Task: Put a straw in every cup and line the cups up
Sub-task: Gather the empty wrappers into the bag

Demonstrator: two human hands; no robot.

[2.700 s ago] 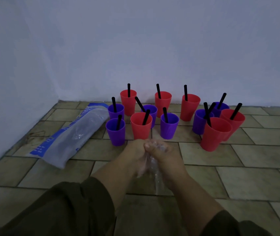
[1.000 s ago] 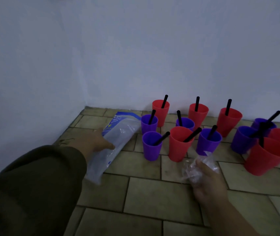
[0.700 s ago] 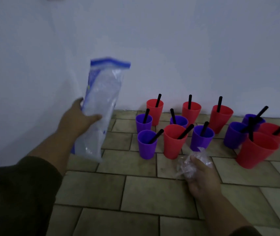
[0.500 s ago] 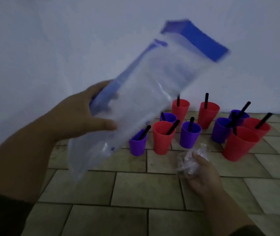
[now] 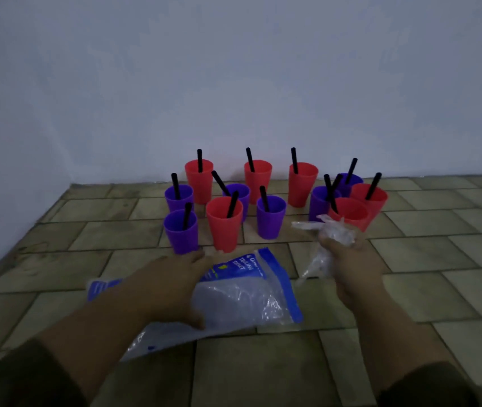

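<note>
Presently: left hand [image 5: 169,289] flat on printed bag [image 5: 248,298], right hand [image 5: 351,265] clutching crumpled wrapper [image 5: 333,233]; advisable to stow wrapper gently, clear of near cups [image 5: 224,227].

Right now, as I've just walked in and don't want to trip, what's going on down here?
A person's left hand rests on a large clear bag with blue edges lying on the tiled floor, while the right hand grips a crumpled wad of clear plastic. By the wall, red and purple cups stand in a loose cluster, each visible one holding a black straw, not yet in one line.
</note>
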